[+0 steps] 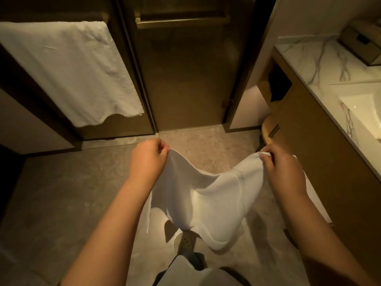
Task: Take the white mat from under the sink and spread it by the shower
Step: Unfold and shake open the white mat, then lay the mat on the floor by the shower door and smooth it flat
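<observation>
Your foot in a perforated clog (pixel 185 243) stands on the grey tiled floor (pixel 61 193), directly below the hanging cloth. Above it, you hold the white mat (pixel 206 203) off the floor, stretched between both hands. The mat sags in the middle and its lower edge hangs free, just above the clog.

Your left hand (pixel 147 159) pinches the mat's upper left corner, fingers (pixel 162 148) closed on the fabric. Your right hand (pixel 283 170) grips the upper right corner, fingers (pixel 266 155) closed around a bunched fold.

To your right, the wooden vanity cabinet (pixel 309 162) runs alongside the mat. Its marble tabletop (pixel 309 62) carries a recessed sink (pixel 362 112) and, at the far end, a tissue box (pixel 362 44).

Ahead of your hands, the dark glass shower door (pixel 185 79) stands closed, with a brass handle bar (pixel 181 22) across its upper part. Left of the door, a white towel (pixel 66 73) hangs from a rail over a second dark panel.
</observation>
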Available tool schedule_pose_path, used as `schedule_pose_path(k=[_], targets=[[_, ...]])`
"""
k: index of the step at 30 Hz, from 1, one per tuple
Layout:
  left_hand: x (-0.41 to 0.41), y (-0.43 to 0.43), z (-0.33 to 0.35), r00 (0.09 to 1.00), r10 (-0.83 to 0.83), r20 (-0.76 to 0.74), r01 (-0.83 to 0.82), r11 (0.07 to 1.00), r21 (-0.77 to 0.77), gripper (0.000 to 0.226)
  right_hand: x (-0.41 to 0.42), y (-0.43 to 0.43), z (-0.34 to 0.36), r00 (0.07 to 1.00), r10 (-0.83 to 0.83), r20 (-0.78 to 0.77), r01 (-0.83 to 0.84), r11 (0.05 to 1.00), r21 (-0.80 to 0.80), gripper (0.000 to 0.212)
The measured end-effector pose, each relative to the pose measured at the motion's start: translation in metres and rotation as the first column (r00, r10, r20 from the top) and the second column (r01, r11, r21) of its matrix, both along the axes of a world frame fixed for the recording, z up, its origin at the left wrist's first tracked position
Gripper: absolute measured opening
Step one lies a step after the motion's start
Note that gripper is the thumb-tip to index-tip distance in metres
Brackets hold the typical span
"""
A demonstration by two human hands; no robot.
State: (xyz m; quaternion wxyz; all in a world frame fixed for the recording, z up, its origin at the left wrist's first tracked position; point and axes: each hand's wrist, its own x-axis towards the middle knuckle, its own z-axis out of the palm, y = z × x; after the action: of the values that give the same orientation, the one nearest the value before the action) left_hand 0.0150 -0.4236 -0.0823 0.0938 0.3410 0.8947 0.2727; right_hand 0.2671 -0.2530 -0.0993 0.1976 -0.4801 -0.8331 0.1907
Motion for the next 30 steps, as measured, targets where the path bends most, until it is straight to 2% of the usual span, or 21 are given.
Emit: schedule_pose_path(k=[4, 10, 15, 17, 19, 22, 30], targets=[[-0.029, 0.031, -0.006, 1.0, -0.016, -0.007, 0.015, 0.999, -0.032, 0.011, -0.023, 0.036, -0.016, 0.999, 0.0, 0.032, 0.001, 0.999, -0.039, 0.007], [-0.057, 0.079, -0.024, 0.999, 0.036, 0.0, -0.035, 0.993, -0.115, 0.01, -0.046, 0.096, -0.039, 0.999, 0.044, 0.029, -0.038, 0.982, -0.184, 0.001], [-0.065, 0.137, -0.039, 0.995, 0.093, 0.021, -0.089, 0.985, -0.149, 0.016, -0.078, 0.174, -0.052, 0.976, 0.212, -0.04, -0.214, 0.936, -0.279, 0.022], [-0.068, 0.166, -0.045, 0.993, 0.121, 0.011, -0.117, 0.977, -0.178, 0.017, -0.092, 0.211, -0.058, 0.971, 0.233, 0.044, -0.207, 0.923, -0.324, 0.027], [-0.071, 0.197, -0.049, 0.988, 0.155, 0.014, -0.149, 0.968, -0.204, 0.019, -0.102, 0.246, -0.063, 0.965, 0.253, 0.065, -0.213, 0.908, -0.361, 0.028], [-0.081, 0.242, -0.056, 0.981, 0.192, 0.018, -0.184, 0.96, -0.213, 0.02, -0.117, 0.294, -0.068, 0.948, 0.317, -0.016, -0.305, 0.895, -0.325, 0.022], [-0.129, 0.312, -0.087, 0.965, 0.259, 0.032, -0.247, 0.948, -0.201, 0.02, -0.175, 0.388, -0.102, 0.959, 0.285, 0.012, -0.264, 0.904, -0.335, 0.033]])
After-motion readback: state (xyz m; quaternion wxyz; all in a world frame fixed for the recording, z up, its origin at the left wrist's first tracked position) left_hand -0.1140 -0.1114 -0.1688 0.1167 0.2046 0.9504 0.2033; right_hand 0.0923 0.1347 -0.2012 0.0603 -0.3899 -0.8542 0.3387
